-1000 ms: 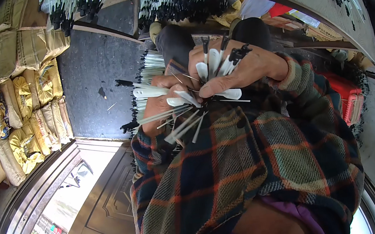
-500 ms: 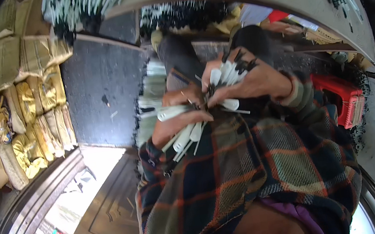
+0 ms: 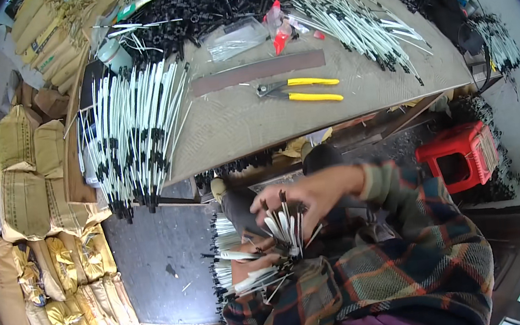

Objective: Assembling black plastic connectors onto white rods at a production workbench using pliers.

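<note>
A bunch of slim white plastic sticks with black ends (image 3: 288, 225) is gathered in front of my lap. My left hand (image 3: 250, 266) is closed around the bunch from the left, with stick ends jutting out on several sides. From the right, my right hand (image 3: 322, 195) curls its fingers and thumb over the upright sticks at the top of the bunch. Motion smears it a little. Where the two hands meet, the sticks' lower parts are hidden. Beside my left leg lies a large stack of similar sticks (image 3: 222, 232).
Ahead stands a worktable (image 3: 230, 130) bearing yellow-handled pliers (image 3: 306, 88), a brown flat bar (image 3: 259, 73), a pile of black parts (image 3: 208, 6) and white stick bundles (image 3: 132, 126). A red stool (image 3: 428, 155) stands right. Brown sacks (image 3: 21, 198) are stacked left.
My view has lifted, so more of the tabletop shows. My right hand has turned and now arches over the bunch, where before it held a fanned group of sticks apart from the left hand.
</note>
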`<state>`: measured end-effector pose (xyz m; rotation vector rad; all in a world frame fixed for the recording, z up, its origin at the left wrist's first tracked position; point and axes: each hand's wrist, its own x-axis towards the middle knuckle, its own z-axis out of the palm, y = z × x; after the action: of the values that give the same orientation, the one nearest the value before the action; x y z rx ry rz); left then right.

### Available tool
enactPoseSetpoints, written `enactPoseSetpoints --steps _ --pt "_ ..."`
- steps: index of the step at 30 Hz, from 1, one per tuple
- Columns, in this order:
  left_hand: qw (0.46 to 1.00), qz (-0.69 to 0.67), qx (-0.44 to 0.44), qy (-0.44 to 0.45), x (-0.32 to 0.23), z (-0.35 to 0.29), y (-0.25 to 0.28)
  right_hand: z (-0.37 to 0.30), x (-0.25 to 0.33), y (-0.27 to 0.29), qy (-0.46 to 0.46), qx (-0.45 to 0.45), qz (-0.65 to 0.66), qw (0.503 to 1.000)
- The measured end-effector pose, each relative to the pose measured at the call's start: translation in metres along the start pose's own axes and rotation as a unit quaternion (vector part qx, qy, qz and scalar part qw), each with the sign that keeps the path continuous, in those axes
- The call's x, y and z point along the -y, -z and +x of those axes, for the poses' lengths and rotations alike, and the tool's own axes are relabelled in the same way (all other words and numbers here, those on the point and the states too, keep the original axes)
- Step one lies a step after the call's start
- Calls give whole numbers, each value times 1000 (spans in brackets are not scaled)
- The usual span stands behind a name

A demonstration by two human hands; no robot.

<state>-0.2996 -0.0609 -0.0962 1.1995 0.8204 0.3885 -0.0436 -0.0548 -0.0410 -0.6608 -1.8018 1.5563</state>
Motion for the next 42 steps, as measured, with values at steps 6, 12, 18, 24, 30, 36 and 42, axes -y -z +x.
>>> enactPoseSetpoints --steps 6,12,18,24,30,36,42 --pt "982 27 77 -173 33 -3 40 -9 20 217 -100 -281 -450 842" --pt "952 -70 81 -288 49 9 47 -18 -11 267 -292 -360 -700 543" --pt "954 -162 91 -235 30 17 27 -10 -11 253 -310 -388 -652 573" --pt "971 -148 116 -146 21 -3 16 -59 59 198 -91 -409 -560 715" --pt "940 34 208 -267 7 23 7 -44 96 92 44 -297 -91 950" --pt "959 72 209 -179 -28 16 -15 3 69 21 -74 -75 -10 994" --pt "983 -39 159 -84 -25 0 -30 28 50 -10 -142 155 -9 978"
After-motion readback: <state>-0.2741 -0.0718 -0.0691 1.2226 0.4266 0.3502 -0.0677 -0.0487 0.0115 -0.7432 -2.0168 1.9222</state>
